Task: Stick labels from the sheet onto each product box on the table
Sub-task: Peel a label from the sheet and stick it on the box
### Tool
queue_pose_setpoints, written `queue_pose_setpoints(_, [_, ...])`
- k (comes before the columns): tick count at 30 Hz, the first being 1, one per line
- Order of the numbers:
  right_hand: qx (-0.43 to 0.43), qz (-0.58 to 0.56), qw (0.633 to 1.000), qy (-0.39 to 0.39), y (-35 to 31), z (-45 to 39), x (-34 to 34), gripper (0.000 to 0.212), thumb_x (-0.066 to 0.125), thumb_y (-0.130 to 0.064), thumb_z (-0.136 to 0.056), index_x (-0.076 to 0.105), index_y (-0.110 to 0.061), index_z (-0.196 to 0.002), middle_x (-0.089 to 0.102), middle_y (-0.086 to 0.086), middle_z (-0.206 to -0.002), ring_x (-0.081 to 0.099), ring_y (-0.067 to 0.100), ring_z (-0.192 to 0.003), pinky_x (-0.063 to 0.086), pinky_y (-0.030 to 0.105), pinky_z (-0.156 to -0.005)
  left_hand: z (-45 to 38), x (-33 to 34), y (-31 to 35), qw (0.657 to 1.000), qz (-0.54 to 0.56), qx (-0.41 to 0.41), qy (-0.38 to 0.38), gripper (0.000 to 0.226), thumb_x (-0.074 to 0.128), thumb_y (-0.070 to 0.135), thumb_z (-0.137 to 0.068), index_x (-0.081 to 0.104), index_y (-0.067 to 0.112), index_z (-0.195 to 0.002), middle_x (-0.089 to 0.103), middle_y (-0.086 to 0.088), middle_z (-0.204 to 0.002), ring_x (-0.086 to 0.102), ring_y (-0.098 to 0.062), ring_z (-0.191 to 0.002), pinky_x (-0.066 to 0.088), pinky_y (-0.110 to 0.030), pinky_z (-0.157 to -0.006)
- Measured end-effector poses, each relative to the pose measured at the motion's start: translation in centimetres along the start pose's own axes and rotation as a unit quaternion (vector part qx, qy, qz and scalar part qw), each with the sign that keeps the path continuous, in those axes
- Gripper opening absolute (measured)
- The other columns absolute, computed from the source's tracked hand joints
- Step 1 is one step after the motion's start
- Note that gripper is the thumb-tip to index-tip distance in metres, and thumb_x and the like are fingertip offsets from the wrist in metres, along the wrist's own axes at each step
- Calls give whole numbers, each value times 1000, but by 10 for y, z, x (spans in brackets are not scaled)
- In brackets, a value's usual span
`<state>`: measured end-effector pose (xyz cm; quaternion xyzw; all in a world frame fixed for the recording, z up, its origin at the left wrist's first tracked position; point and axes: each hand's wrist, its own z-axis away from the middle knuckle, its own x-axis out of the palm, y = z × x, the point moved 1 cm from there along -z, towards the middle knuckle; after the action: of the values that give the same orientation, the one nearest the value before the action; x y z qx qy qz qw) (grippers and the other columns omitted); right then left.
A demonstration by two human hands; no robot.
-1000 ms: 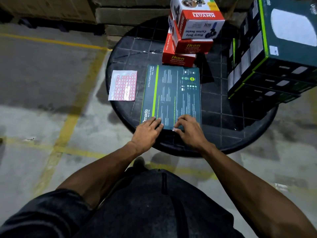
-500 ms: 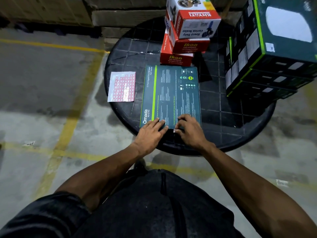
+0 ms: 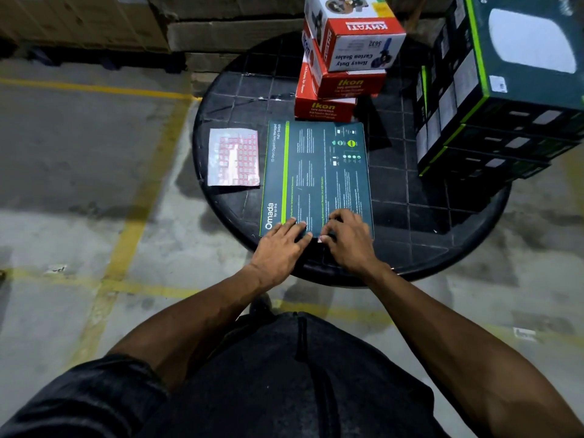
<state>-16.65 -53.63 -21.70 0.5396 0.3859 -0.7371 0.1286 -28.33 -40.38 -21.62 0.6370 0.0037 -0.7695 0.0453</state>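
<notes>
A flat dark teal Omada box (image 3: 316,172) lies on the round black table (image 3: 426,216). My left hand (image 3: 282,246) rests flat on the box's near edge with straight fingers. My right hand (image 3: 346,238) lies beside it on the same edge, fingers bent down onto the box, with a small pale label (image 3: 320,238) showing at its fingertips. The label sheet (image 3: 234,161), pink-red stickers on white backing, lies left of the box.
Red Ikon boxes (image 3: 328,102) with a white-and-red Khyati box (image 3: 357,30) on top stand behind the flat box. A stack of dark green boxes (image 3: 493,99) fills the table's right side. Cardboard cartons (image 3: 221,30) line the back; yellow lines mark the concrete floor.
Both hands stay on the box's near edge; the right fingers have shifted slightly over the label. The view has drifted a little.
</notes>
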Motion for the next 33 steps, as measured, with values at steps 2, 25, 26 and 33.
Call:
queue_pose_setpoints(2, [0,0,1000,4,0,1,1,8,67,-33,-89,66,-25,-89,50,-4,-121,41,19,-117,31,34,-93,0,0,0,1000,1,2,1,52,36,18,-101,27,17,-152,23,-11,-157,16,-31,-147,14,-42,-120])
queue_pose_setpoints(25, [11,5,999,37,-5,5,6,9,65,-29,-90,66,-20,-92,50,-1,-123,41,19,-118,33,36,-97,0,0,-3,1000,9,12,2,53,39,17,-99,30,16,-151,25,-11,-157,18,-30,-147,17,-42,-120])
queue_pose_setpoints(26, [11,5,999,38,-5,5,6,9,65,-29,-90,66,-20,-92,50,-1,-123,41,19,-118,32,35,-97,0,0,-3,1000,11,13,5,52,39,17,-99,31,16,-151,26,-12,-157,19,-31,-147,17,-42,-120])
queue_pose_setpoints(33, [26,-13,999,36,-6,4,6,8,68,-28,-88,67,-20,-89,51,-3,-122,41,17,-118,31,33,-97,0,0,-2,1000,3,7,-1,53,38,19,-100,27,18,-152,23,-11,-158,16,-29,-147,16,-42,-120])
